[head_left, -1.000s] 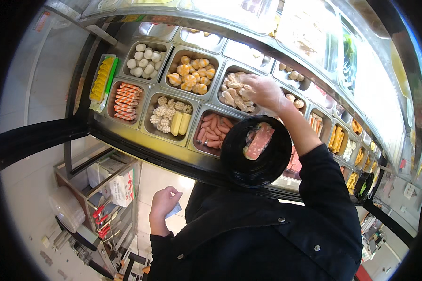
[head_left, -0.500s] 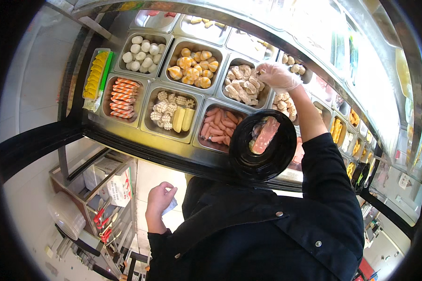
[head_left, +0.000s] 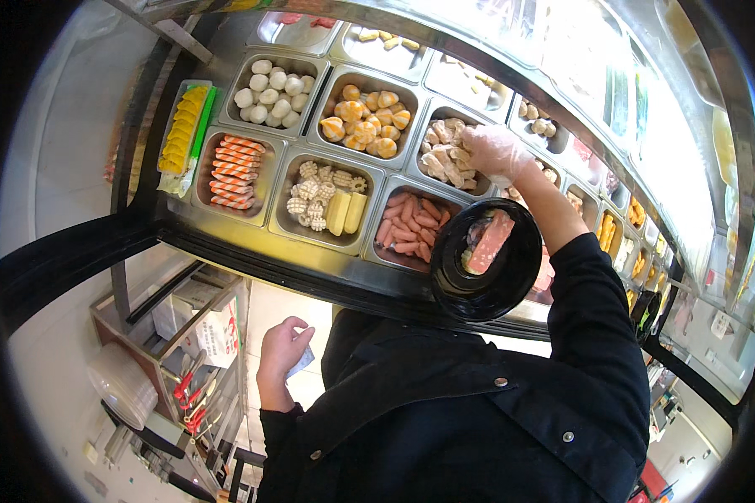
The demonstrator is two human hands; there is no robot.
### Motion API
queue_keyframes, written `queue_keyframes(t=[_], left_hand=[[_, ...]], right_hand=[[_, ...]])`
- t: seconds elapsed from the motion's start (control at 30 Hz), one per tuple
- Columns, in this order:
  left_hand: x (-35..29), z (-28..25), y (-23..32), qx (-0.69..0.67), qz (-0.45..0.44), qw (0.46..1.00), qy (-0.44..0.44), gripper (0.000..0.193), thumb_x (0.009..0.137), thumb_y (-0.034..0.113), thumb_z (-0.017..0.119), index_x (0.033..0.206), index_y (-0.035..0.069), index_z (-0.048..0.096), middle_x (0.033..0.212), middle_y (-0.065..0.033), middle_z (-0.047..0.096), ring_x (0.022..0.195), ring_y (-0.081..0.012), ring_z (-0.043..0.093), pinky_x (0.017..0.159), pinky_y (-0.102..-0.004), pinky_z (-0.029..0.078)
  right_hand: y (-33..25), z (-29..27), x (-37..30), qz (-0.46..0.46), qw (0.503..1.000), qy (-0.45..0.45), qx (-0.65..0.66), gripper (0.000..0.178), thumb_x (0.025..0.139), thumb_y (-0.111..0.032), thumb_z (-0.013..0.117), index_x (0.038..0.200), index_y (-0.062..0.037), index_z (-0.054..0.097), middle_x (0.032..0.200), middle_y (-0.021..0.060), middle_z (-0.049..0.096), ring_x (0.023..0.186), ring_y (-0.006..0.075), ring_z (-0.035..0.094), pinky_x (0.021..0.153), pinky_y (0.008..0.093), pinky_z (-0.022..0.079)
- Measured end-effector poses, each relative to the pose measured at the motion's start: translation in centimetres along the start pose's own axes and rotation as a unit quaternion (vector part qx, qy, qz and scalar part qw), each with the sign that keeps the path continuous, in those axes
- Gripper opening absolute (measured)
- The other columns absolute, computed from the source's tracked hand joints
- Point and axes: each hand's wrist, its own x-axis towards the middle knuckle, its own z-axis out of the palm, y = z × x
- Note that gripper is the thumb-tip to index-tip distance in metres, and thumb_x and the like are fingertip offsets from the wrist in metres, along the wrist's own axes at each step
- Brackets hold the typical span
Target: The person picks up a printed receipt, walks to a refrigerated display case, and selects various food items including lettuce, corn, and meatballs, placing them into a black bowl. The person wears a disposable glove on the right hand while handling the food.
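Observation:
My right hand [head_left: 501,154], in a clear glove, reaches into a metal tray of pale, lumpy meat-like pieces [head_left: 441,159]. Its fingers are bunched at the pieces; the palm hides what lies between them. Below that forearm is a black bowl [head_left: 445,289], with a pink marbled slab [head_left: 489,241] and some paler bits inside; part of its rim is hidden by the arm. Small pink sausages [head_left: 407,225] fill the tray left of the bowl. Low on the left, my bare left hand [head_left: 282,349] is closed on a pale paper slip [head_left: 303,361].
Neighbouring trays hold white balls [head_left: 270,94], orange-and-white balls [head_left: 367,121], striped orange sticks [head_left: 236,173] and scored white pieces [head_left: 315,197]. A metal frame bar [head_left: 445,42] crosses above the trays. A shelf at lower left carries red-handled tools [head_left: 184,387] near a white box [head_left: 218,331].
The trays and bowl sit slightly farther right in view. My right hand has come down a little, deeper among the pale pieces. My left hand keeps the slip.

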Motion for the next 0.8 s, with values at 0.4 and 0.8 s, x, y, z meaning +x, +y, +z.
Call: queue_keyframes(t=[0.4,0.8], left_hand=[[1.0,-2.9,-0.5,0.029,0.021,0.999,-0.007,0.030,0.081,0.035,0.067,0.096,0.009,0.067,0.078,-0.0164,0.068,0.075,-0.0319,0.066,0.068,-0.0378,0.051],[2.4,-4.8,-2.1,0.012,0.039,0.999,-0.008,0.030,0.081,0.036,0.067,0.095,0.008,0.067,0.076,-0.0166,0.068,0.074,-0.0320,0.066,0.068,-0.0377,0.051]], right_hand=[[-2.2,-6.8,-8.7,0.164,0.897,-0.032,0.408,0.022,0.079,-0.027,0.067,0.086,-0.0062,0.067,0.070,0.0067,0.062,0.062,0.0159,0.058,0.061,0.0303,0.048],[-5.4,-9.0,-9.6,0.107,0.900,-0.130,0.402,0.018,0.078,-0.023,0.067,0.082,-0.0053,0.070,0.066,0.0037,0.062,0.058,0.0124,0.057,0.056,0.0285,0.047]])
